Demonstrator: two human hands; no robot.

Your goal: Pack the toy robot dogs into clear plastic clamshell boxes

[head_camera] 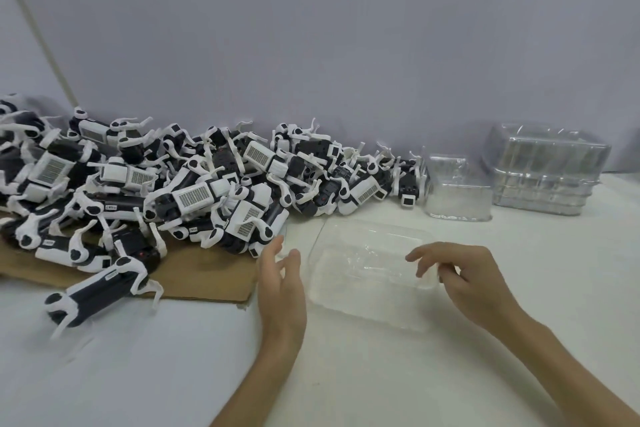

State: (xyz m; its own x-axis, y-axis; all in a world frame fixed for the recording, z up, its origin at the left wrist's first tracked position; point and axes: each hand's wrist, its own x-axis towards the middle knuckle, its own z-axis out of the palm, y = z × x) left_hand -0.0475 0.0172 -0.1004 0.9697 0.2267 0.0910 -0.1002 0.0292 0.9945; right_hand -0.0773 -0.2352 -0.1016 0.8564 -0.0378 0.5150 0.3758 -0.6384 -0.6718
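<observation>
The clear plastic clamshell box (363, 274) lies opened out flat and empty on the white table (138, 374), straight in front of the person and between the two hands. The black-and-white toy robot dogs (194, 184) are not in it yet: they lie in a tangled heap along the pale wall (311, 45) to the left, mostly on a brown cardboard sheet (207, 277), with one stray dog (93, 298) on its side at the sheet's near edge. The step in hand looks like the start of a fresh pack, box laid ready and a dog about to be fetched. The left hand (280, 288) hovers just beside the box's left rim with its fingers straight and spread, holding nothing, and points toward the near end of the heap. The right hand (471, 284) is at the box's right rim with its fingers loosely bent. Whether thumb and fingertips actually pinch the thin plastic or only hover over it cannot be told. The next move probably calls for the left hand to lift a single dog free of the tangle without dragging its neighbours by their hooked legs, while the right steadies the light shell. Farther right stand a single clear tub-like shell (457, 191) and a stack of clear clamshell boxes (543, 170) against the wall.
</observation>
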